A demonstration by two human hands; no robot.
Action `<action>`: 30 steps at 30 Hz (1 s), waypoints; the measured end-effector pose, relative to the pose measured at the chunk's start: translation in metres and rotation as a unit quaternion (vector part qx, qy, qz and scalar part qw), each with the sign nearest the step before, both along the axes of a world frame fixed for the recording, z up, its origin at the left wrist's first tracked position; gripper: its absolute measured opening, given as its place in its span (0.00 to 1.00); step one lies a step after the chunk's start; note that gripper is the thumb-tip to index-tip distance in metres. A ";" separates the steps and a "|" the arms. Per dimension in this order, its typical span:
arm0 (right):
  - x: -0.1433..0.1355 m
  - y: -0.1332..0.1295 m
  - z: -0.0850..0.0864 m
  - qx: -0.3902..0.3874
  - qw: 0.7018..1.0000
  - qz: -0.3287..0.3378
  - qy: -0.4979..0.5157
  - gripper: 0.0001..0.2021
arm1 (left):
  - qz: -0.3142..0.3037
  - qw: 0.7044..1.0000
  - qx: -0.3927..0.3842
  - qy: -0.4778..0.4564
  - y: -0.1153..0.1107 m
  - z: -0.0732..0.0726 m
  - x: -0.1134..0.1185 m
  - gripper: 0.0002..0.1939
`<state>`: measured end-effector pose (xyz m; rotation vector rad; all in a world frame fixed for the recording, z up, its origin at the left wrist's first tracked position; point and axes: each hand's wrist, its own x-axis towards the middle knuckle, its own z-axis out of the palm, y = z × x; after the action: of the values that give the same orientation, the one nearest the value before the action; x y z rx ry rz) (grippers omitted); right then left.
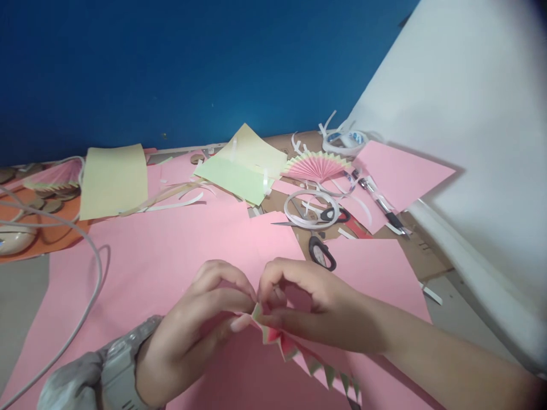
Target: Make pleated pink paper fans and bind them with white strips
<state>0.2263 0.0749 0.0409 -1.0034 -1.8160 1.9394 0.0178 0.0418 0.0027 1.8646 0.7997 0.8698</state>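
Both hands meet low in the middle of the head view, closed on one end of a pleated paper strip (290,347), pink with pale green edges. My left hand (209,319), with a grey watch (123,359) on its wrist, pinches the strip's tip between thumb and fingers. My right hand (311,302) grips the same end from the other side, its thumb along the folds. The rest of the strip zigzags down to the lower right beneath my right hand. Part of the pinched end is hidden by my fingers. Large pink paper (171,245) lies under both hands.
Scissors (321,253) and a roll of clear tape (311,209) lie beyond my right hand. A finished-looking paper fan (318,167), a pen (380,205) and yellow-green sheets (113,182) sit further back. A cable (96,285) loops at left. A blue wall (192,68) stands behind.
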 end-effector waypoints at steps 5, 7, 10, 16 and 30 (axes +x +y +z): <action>0.003 -0.003 -0.001 0.139 0.990 -0.004 -0.022 0.05 | 0.015 0.999 0.025 0.026 0.001 0.001 -0.001 0.10; 0.003 -0.003 0.000 0.159 0.987 0.001 -0.031 0.06 | 0.012 0.999 0.019 0.026 0.001 0.001 0.000 0.10; 0.002 -0.002 0.002 0.167 0.985 0.007 -0.048 0.08 | 0.017 1.000 0.014 0.020 0.000 0.002 0.000 0.09; 0.001 -0.001 0.001 0.182 0.982 0.021 -0.055 0.08 | 0.017 1.000 0.001 0.019 0.001 0.005 0.000 0.08; 0.004 -0.009 -0.014 0.332 0.939 -0.094 0.001 0.00 | 0.237 0.971 0.044 0.014 -0.004 0.003 0.005 0.09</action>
<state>0.2298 0.0655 0.0273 -0.8851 -2.0602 1.0774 0.0225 0.0374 0.0055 1.7909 1.2722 1.1900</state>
